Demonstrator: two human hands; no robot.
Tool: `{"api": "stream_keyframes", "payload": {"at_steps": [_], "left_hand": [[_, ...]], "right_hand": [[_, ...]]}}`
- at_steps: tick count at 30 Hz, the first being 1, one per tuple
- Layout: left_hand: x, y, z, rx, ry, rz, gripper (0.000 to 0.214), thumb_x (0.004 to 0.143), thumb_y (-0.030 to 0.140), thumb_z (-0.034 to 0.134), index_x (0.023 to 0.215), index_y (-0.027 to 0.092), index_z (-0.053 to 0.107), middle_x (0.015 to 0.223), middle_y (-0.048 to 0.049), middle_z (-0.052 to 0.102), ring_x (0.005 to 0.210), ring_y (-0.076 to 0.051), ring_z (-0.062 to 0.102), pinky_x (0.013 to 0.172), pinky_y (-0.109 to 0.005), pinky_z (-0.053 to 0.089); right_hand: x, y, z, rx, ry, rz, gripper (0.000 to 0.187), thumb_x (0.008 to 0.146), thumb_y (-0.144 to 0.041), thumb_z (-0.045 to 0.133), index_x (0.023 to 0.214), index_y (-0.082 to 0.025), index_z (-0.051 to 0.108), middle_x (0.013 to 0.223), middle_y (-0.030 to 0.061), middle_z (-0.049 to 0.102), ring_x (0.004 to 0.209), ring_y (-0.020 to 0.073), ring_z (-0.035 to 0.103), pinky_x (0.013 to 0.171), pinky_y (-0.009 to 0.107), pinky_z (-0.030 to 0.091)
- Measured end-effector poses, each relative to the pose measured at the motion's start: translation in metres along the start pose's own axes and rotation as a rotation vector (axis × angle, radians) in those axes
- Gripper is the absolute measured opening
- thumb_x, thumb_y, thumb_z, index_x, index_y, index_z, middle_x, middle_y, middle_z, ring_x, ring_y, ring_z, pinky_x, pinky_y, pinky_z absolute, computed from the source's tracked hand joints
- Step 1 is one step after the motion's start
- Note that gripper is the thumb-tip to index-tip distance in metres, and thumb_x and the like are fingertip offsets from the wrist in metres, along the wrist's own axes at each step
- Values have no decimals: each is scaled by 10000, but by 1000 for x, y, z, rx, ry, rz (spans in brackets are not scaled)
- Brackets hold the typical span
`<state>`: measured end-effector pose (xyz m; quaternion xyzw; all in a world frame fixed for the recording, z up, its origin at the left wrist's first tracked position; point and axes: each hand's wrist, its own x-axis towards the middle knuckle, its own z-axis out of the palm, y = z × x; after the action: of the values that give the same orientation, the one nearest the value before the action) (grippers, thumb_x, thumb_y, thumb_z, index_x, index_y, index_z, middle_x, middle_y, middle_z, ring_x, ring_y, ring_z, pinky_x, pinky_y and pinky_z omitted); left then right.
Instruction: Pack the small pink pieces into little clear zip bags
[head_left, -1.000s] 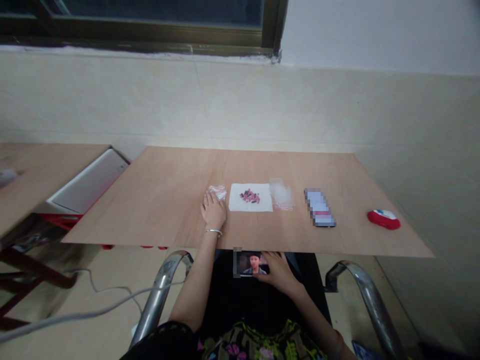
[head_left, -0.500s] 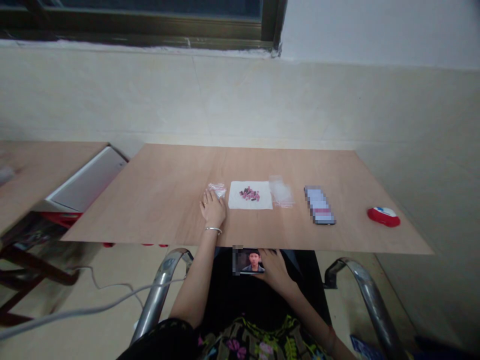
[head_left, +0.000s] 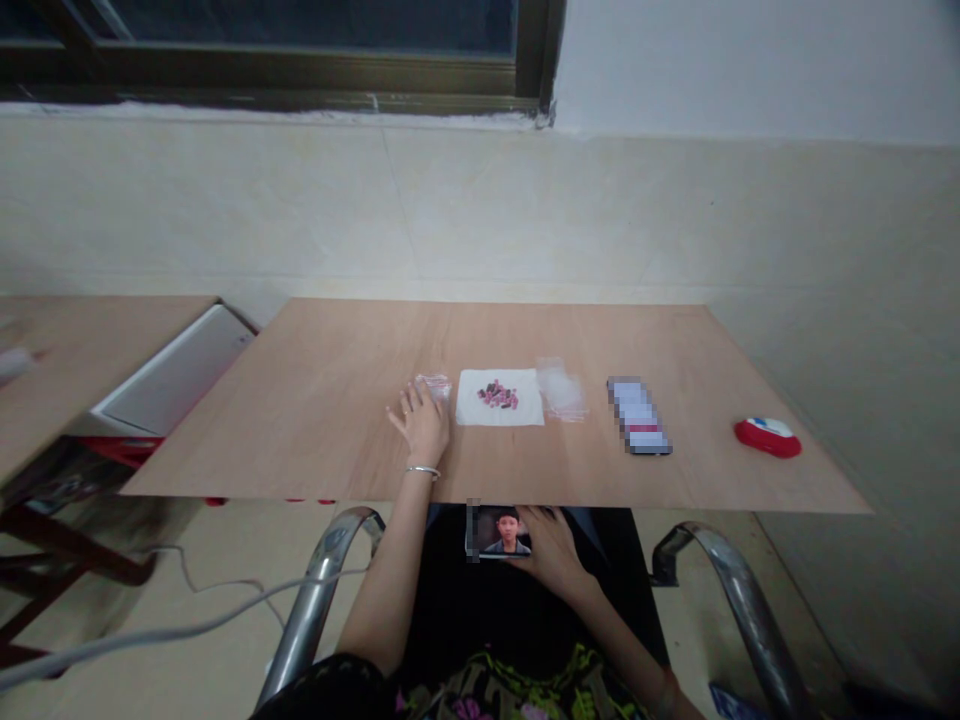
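Observation:
My left hand (head_left: 426,428) lies on the wooden table with its fingers spread, beside and partly over a small clear zip bag (head_left: 441,384). To its right, a white sheet (head_left: 466,411) bears a heap of small pink and dark pieces (head_left: 498,395). Several clear zip bags (head_left: 561,388) lie against the sheet's right side. Below the table's front edge, at my lap, my right hand (head_left: 556,556) grips a smartphone (head_left: 507,535) by its right end. The phone lies sideways and a person appears on its lit screen. Part of that hand's fingers is hidden behind the phone.
On the right of the table (head_left: 337,400) lie a second phone (head_left: 639,418), its screen blurred, and a red and white rounded object (head_left: 768,438). Chair armrests (head_left: 319,600) flank my lap. A pale cable (head_left: 187,632) crosses at the lower left. Another table (head_left: 97,340) stands left.
The fingers of my left hand have spread wider, the thumb side shifting little on the table. My right hand keeps its grip on the phone. The whole view has moved down slightly.

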<state>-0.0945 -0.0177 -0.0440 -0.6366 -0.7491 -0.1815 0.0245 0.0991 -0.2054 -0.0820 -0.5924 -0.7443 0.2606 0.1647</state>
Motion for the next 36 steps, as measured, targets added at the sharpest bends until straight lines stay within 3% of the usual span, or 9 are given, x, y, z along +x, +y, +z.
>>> {"api": "stream_keyframes", "payload": {"at_steps": [7,11,14,18,22,26,30,33,36], "left_hand": [[-1,32,-11,-155,-50,231,424,948,299,346,1320,159,492,1460,-175,400,1371,-285,335,1092,-555,241],[-12,65,-13,-284,-183,511,342,938,312,414,1216,204,579,1410,-118,481,1324,-231,409,1085,-451,296],[-22,92,-9,-292,-285,720,349,921,317,460,1237,201,556,1415,-103,481,1330,-228,399,1087,-450,282],[-30,120,5,-236,-325,905,413,907,307,486,1302,185,485,1432,-118,456,1332,-243,388,1095,-487,242],[-29,131,19,-160,-322,962,232,914,225,460,1080,174,612,1233,-103,606,1195,-229,503,1066,-480,264],[-27,135,28,-117,-308,980,232,919,176,430,854,161,652,934,-66,683,971,-205,595,1027,-474,290],[-27,141,34,-107,-283,1007,214,902,180,465,818,138,658,872,-98,689,871,-204,613,969,-432,351],[-26,144,35,-112,-263,1011,195,894,182,483,831,127,659,854,-114,689,851,-204,620,974,-423,359],[-25,146,31,-184,-237,993,194,906,187,469,906,135,655,866,-96,696,866,-189,629,1003,-404,354]], "right_hand": [[-1,2,2,28,31,-20,673,660,-240,749,1285,-180,504,1293,119,590,1227,292,525,1075,461,348],[-11,9,2,134,99,-23,696,658,-234,749,1305,-181,499,1302,124,583,1232,294,523,1038,453,424],[-22,5,-5,219,163,-54,544,728,-217,704,1255,-207,565,1273,105,614,1200,276,560,1043,471,429],[-29,-14,-28,339,376,-124,192,850,-230,599,1016,-216,693,1040,71,720,1008,211,662,929,379,517],[-16,-20,-58,411,608,-137,150,864,-244,579,786,-183,693,750,46,707,696,158,665,679,273,540],[11,-1,-81,402,692,23,248,861,-353,571,746,-173,697,700,43,687,635,157,631,647,272,515],[40,27,-91,539,765,299,378,820,-478,556,811,-132,709,705,76,699,614,183,631,593,293,520],[58,47,-92,674,788,400,428,749,-513,590,860,-114,697,727,99,715,647,218,664,589,321,539],[71,60,-91,839,756,493,441,675,-540,619,816,-126,669,702,98,714,563,215,663,459,301,519]]}}
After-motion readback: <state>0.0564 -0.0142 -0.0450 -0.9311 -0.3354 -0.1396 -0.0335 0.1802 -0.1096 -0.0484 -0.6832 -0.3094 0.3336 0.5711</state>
